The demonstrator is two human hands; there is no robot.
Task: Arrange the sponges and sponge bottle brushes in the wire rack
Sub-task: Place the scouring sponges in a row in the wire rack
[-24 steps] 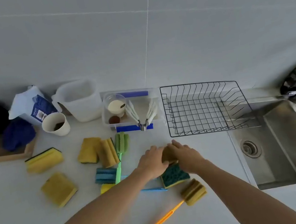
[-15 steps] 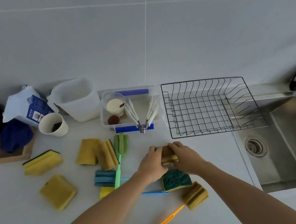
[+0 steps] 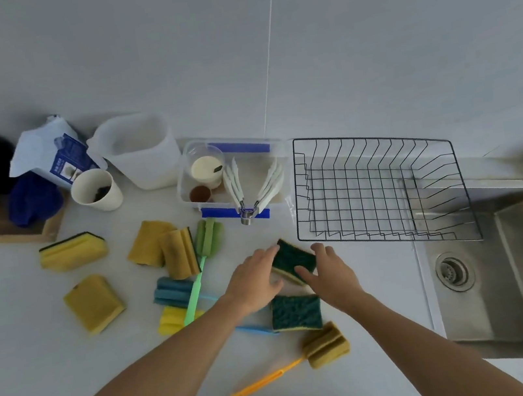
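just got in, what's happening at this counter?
A person is sorting sponges and bottle brushes into the wire rack, which holds nothing yet. Both hands have a green-topped sponge between them, just in front of the rack: left hand on its left side, right hand on its right, thumb across the near edge. A second green sponge, an orange-handled brush, a green-handled brush and several yellow sponges lie loose on the counter.
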